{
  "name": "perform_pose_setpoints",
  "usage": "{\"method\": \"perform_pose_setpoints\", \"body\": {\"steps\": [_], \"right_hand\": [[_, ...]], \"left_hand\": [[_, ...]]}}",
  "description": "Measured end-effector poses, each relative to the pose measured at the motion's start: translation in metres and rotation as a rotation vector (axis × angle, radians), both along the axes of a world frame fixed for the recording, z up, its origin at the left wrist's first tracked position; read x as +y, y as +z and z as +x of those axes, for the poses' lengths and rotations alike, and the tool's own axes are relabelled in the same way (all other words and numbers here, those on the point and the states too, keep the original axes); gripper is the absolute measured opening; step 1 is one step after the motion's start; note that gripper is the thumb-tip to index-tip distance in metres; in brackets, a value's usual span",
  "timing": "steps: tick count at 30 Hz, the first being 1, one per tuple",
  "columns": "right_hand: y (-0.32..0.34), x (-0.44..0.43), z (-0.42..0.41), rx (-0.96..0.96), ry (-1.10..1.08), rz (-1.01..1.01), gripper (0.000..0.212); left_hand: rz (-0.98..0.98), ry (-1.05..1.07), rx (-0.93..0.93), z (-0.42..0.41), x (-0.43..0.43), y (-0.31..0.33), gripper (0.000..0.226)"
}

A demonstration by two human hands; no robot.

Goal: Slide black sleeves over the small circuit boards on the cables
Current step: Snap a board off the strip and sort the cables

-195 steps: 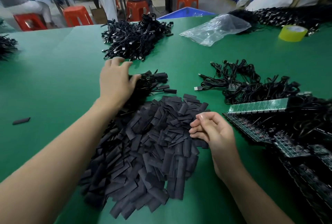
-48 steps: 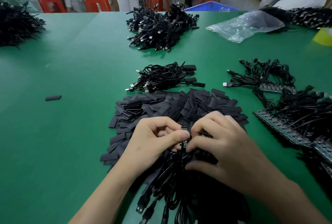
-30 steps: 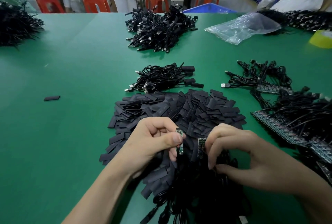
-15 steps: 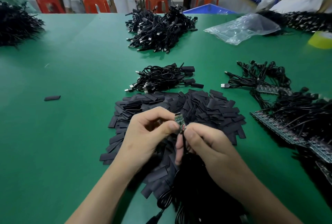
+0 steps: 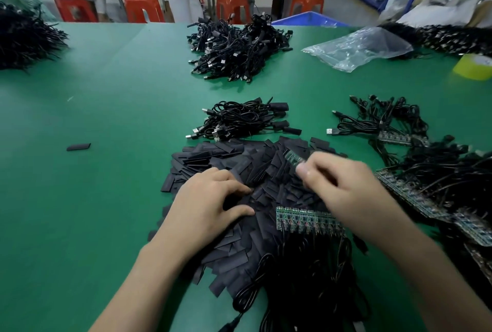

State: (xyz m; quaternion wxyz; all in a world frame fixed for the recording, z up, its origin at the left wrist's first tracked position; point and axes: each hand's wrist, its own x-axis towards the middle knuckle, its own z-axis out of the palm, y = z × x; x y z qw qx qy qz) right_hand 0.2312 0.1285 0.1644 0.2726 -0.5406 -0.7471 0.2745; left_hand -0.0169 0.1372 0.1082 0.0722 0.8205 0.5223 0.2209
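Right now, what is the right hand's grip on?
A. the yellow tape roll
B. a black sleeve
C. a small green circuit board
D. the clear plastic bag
C: the right hand pinches a small green circuit board, blurred, just above the pile of black sleeves; the tape roll and bag lie far off on the table.

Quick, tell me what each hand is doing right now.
Left hand: fingers curled onto the pile of sleeves; whether it has pinched one cannot be told.
Right hand: pinching a small circuit board, though the view is blurred.
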Motion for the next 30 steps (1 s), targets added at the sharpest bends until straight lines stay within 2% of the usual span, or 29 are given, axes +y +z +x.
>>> {"method": "perform_pose_setpoints", "body": {"steps": [3,8,11,14,17,20,23,25,27,30], "right_hand": [[-0.02,0.002,-0.002,-0.074,0.006,-0.015,0.043],[-0.033,0.005,-0.003,-0.095,-0.044,0.007,0.057],[-0.038,0.0,-0.007,-0.006,-0.032,0.039,0.044],[-0.04,-0.005,-0.01,0.115,-0.019,0.043,0.033],[-0.039,-0.008,-0.013,0.197,-0.009,0.024,0.032],[-0.039,-0.009,-0.012,0.218,-0.022,0.027,0.035],[-0.041,-0.009,-0.013,0.241,-0.015,0.007,0.032],[-0.044,-0.009,-0.013,0.241,-0.004,-0.003,0.028],[-0.045,-0.009,-0.011,0.29,-0.029,-0.005,0.021],[-0.043,-0.01,-0.004,0.315,-0.036,-0.03,0.033]], "left_hand": [[-0.025,0.001,-0.017,-0.002,0.002,0.001,0.033],[-0.057,0.062,-0.178,-0.008,0.003,0.004,0.01],[-0.094,0.098,-0.399,-0.006,0.001,0.005,0.015],[-0.259,0.015,-0.678,0.006,-0.004,0.006,0.018],[-0.327,-0.065,-0.794,0.017,-0.009,0.002,0.019],[-0.226,-0.093,-0.758,0.025,-0.011,-0.001,0.014],[0.007,-0.138,-0.555,0.029,-0.013,-0.004,0.024],[0.089,-0.134,-0.488,0.031,-0.013,-0.007,0.025],[0.14,-0.113,-0.482,0.03,-0.013,-0.01,0.024],[0.17,-0.061,-0.518,0.027,-0.011,-0.012,0.024]]}}
